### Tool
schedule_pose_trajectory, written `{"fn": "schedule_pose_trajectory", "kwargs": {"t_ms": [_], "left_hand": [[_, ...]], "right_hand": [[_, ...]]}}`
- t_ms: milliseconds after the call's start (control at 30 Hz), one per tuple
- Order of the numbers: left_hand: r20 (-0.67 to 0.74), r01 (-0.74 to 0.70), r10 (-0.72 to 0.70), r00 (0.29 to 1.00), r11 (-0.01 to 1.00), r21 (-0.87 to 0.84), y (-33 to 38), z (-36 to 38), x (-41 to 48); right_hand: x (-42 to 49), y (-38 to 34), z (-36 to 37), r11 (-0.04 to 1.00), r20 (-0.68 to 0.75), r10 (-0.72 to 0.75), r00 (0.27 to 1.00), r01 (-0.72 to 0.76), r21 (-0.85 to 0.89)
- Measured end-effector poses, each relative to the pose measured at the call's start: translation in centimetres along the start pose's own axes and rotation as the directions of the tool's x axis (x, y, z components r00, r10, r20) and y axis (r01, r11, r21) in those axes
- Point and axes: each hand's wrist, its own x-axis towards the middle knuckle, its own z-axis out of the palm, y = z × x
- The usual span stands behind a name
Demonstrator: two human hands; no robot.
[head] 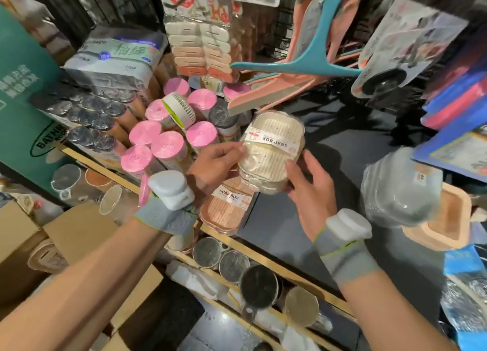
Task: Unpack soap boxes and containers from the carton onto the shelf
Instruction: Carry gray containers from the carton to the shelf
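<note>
A cream soap box [271, 153], wrapped in clear plastic with a "SOAP BOX" label band, is held above the dark shelf [342, 166]. My left hand [213, 163] grips its left side, thumb on the label. My right hand [308, 190] holds its lower right edge with curled fingers. Below it a pink soap box [226, 211] with the same label lies at the shelf's front edge. A brown carton [73, 234] sits open at the lower left.
Pink rolls [168, 145] and silver-topped tubes [92, 113] crowd the shelf's left side. A wrapped clear container [400, 187] and a pink tray [448, 219] stand at the right. Hangers [303, 63] and hanging packs are overhead. Metal cups [232, 261] fill the lower shelf.
</note>
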Motion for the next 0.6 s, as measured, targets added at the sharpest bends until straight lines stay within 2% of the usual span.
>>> {"fn": "schedule_pose_trajectory", "kwargs": {"t_ms": [200, 333, 433, 600], "left_hand": [[-0.02, -0.004, 0.003, 1.0, 0.996, -0.091, 0.6, 0.9, 2.7], [-0.058, -0.01, 0.006, 0.998, 0.998, -0.065, 0.5, 0.7, 4.1], [-0.095, 0.0, -0.009, 0.995, 0.996, -0.087, 0.2, 0.5, 5.0], [-0.095, -0.057, 0.05, 0.994, 0.996, -0.073, -0.6, 0.2, 6.0]], "right_hand": [[3.5, -1.3, 0.4, 0.998, -0.003, -0.047, 0.999, 0.047, -0.052], [4.9, -1.4, 0.5, 0.991, -0.015, -0.071, 0.997, 0.068, -0.114], [5.3, -1.5, 0.7, 0.971, -0.012, -0.117, 0.993, 0.112, -0.21], [5.8, -0.7, 1.2, 0.916, -0.028, -0.166, 0.986, 0.144, -0.374]]}}
